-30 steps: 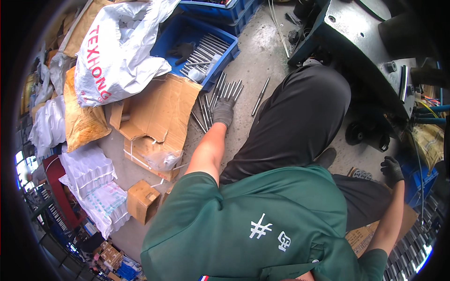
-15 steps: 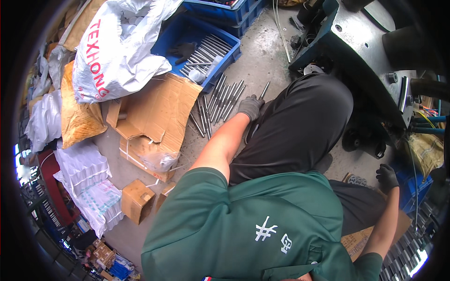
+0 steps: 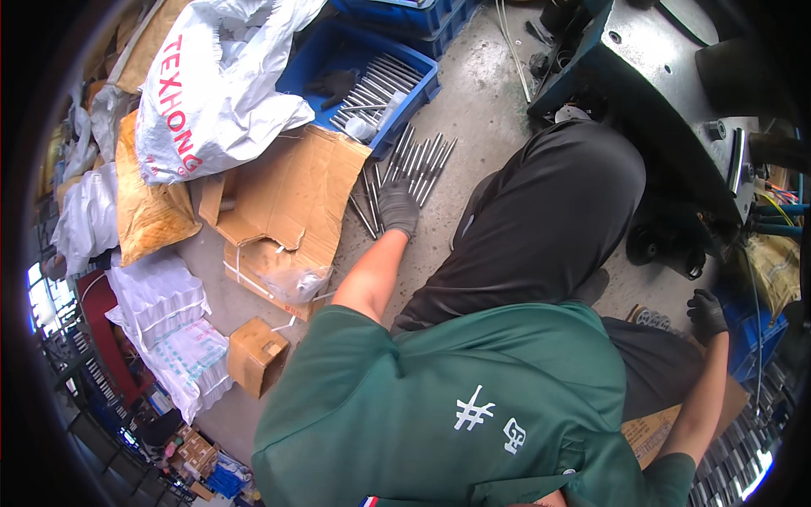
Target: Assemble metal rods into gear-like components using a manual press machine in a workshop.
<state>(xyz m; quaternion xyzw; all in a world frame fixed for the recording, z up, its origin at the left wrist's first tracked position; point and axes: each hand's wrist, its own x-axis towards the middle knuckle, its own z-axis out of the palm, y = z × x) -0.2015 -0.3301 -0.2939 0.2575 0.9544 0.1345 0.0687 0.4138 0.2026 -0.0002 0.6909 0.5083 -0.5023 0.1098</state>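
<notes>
Several slim metal rods (image 3: 434,160) lie side by side in a loose row on the concrete floor. My left hand (image 3: 397,209), in a dark grey glove, rests over the near end of this row. Its fingertips are among the rods, and I cannot make out whether it grips one. Off to the right, my right hand (image 3: 706,315), also gloved, hangs with its fingers loosely bent and apart, holding nothing. A blue crate (image 3: 429,89) stands just beyond the row. In it are more metal rods (image 3: 389,78), a dark glove (image 3: 334,85) and some clear plastic.
A torn cardboard box (image 3: 317,177) and a white woven sack (image 3: 203,110) are left of the rods. A small carton (image 3: 256,355) sits nearer me. A heavy machine (image 3: 659,76) with a metal top rises at the right, past my bent knee (image 3: 583,169).
My left hand has moved left from beside my knee onto the row of rods. The single rod at its fingers is gone from that spot. My right hand stays about where it was.
</notes>
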